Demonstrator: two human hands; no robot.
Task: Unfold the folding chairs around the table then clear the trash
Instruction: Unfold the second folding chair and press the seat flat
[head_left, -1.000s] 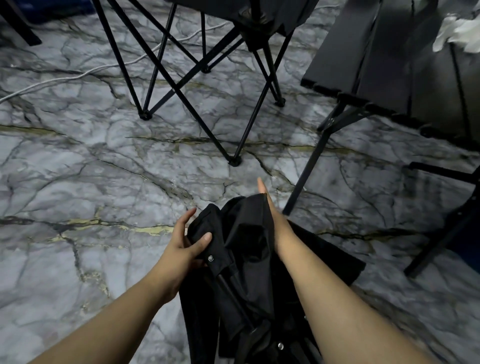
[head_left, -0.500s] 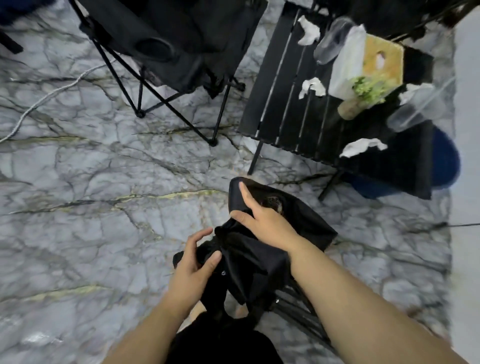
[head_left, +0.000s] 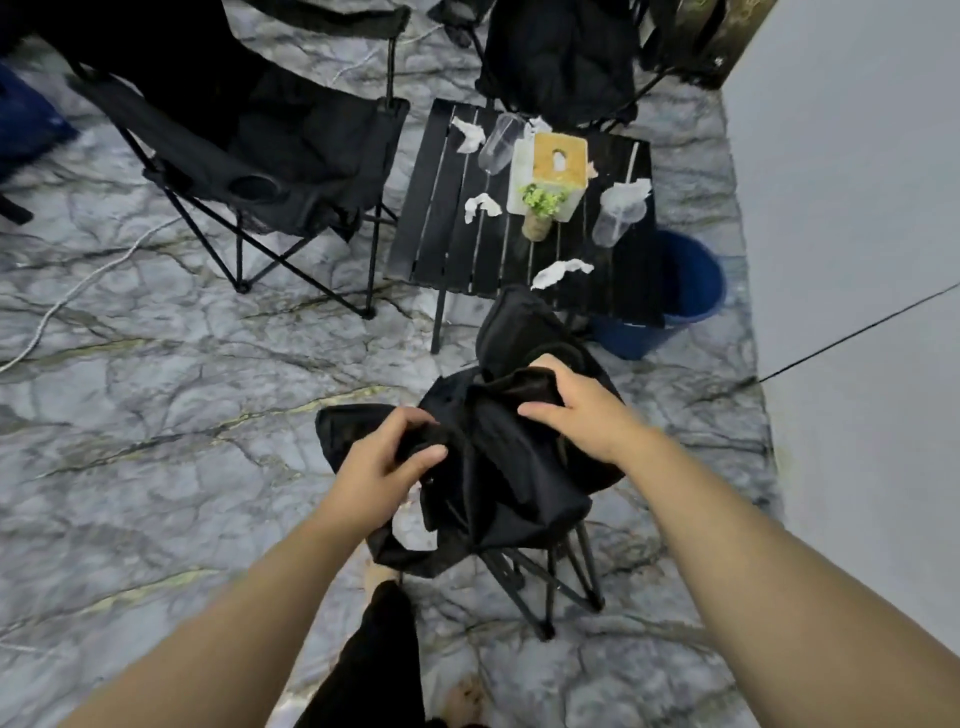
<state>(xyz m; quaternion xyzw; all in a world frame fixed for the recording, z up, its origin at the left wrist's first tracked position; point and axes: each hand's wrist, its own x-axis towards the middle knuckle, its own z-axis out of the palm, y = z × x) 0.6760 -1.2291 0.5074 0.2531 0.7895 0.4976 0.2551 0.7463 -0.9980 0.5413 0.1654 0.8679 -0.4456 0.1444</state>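
A person stands over a folded black chair (head_left: 498, 467) that rests upright on the marble floor (head_left: 156, 415), its thin metal legs bunched together beneath a heap of loose fabric. The left hand (head_left: 382, 462) has its fingers (head_left: 423, 454) clamped on a fold of that fabric at the chair's left side, thumb pressed over the top. The right hand (head_left: 582, 410) lies on the upper right of the bundle, its fingers curled down into the cloth and gripping it. Just beyond the chair stands a low black slatted bench (head_left: 447, 228), and the fabric's far tip overlaps its near edge in this view. On the bench lie several crumpled white tissues (head_left: 480, 205), a clear plastic cup on its side (head_left: 498, 143), another clear cup (head_left: 621, 215) with tissue stuffed in its mouth, a tissue box (head_left: 553, 166) with a yellow top, and a small green plant (head_left: 543, 205). A blue bucket (head_left: 685, 291) sits on the floor at the bench's right side. To the left of the bench an opened black chair (head_left: 249, 150) stands, and another dark chair (head_left: 558, 57) stands behind the bench. A white cord (head_left: 78, 291) trails across the floor at left.
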